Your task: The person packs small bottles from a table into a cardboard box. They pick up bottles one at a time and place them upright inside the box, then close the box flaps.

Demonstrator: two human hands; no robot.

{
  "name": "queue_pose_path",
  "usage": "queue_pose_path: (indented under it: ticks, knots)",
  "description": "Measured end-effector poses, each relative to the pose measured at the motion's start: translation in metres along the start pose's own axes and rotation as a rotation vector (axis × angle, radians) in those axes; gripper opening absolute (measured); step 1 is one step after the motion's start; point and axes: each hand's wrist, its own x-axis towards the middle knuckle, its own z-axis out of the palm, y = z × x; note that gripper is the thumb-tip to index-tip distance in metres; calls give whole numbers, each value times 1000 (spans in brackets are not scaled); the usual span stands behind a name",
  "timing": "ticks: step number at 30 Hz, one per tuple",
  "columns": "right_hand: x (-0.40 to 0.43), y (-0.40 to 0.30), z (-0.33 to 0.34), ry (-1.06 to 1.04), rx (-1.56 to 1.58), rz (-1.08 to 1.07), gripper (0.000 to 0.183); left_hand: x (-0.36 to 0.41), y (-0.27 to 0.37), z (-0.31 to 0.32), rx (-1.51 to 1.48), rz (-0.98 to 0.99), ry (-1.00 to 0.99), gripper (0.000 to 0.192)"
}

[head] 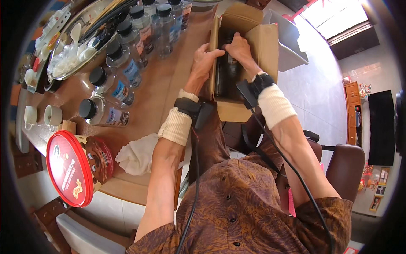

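An upright cardboard box (268, 52) stands open in front of me, its flaps folded outward. My left hand (204, 60) is at the box's left wall, its thumb reaching over the rim and its fingers on the outer side. Inside the box, the fingers of my right hand (239, 49) are curled around the upper part of a dark bottle (232, 65) that bears a label. Shadow and the hand hide much of this bottle. More dark contents fill the box's left side, their shape hard to make out.
Several clear bottles with black caps (122, 68) line the wooden table (158, 92). Behind them lies a metal tray (68, 74) with spoons. Nearer are two small cups (53, 115), a red-lidded tub (71, 168) and a white cloth (138, 155). A grey bin (290, 44) stands beyond the box.
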Motion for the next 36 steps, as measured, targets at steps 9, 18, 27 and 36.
queue_pose_path:
  ticks: [9,18,27,36]
  knots:
    - [21,30,59,-203,-157,123,61,-1,1,1,-20,9,0,53]
    - [39,36,77,-302,-577,-256,46,2,-2,-3,48,12,-13,56]
    - [33,29,72,-502,-545,-324,47,4,-9,-8,84,-19,-1,50]
    - [91,59,129,-655,-123,-368,42,6,-5,4,38,31,-12,47]
